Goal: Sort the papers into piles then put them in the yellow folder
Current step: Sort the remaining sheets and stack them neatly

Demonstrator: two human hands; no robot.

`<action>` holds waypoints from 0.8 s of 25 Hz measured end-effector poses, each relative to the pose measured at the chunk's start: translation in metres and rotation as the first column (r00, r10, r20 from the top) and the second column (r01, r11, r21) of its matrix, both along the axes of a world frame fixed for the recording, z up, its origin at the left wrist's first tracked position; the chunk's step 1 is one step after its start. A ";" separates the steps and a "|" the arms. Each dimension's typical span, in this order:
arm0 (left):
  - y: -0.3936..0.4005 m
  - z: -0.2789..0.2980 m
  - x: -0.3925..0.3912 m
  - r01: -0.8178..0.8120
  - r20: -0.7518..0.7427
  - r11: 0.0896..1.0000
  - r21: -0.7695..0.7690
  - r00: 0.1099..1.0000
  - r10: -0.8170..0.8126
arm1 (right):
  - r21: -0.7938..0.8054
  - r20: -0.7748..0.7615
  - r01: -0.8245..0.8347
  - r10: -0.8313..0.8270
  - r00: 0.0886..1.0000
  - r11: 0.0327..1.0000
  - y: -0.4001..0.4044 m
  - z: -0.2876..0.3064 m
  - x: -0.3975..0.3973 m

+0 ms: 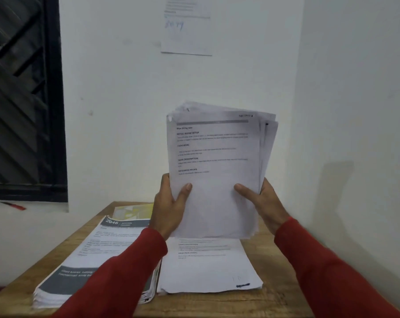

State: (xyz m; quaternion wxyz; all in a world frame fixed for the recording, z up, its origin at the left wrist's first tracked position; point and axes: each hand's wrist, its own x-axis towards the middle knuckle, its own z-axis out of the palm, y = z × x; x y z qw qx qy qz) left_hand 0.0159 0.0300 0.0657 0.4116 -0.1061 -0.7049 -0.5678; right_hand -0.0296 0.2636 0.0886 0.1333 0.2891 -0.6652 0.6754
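I hold a loose stack of printed papers (217, 175) upright above the table, its sheets fanned unevenly at the top. My left hand (171, 207) grips its lower left edge, thumb on the front page. My right hand (261, 203) grips the lower right edge the same way. Two piles lie on the table: a thick one with a grey-banded top sheet (91, 255) at the left, and a thinner white one (208, 267) in the middle. The yellow folder (134, 211) lies at the back left, mostly hidden under the left pile.
The small wooden table (270, 299) stands in a corner, white walls behind and to the right. A barred dark window (22, 99) is at the left, with a red pen (14, 205) on its sill. A sheet of paper (187, 26) is stuck on the back wall.
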 end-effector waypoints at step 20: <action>0.019 -0.016 0.032 -0.111 0.014 0.972 0.209 0.994 0.110 | 0.091 0.054 0.284 -0.290 0.955 0.954 -0.004 -0.004 0.047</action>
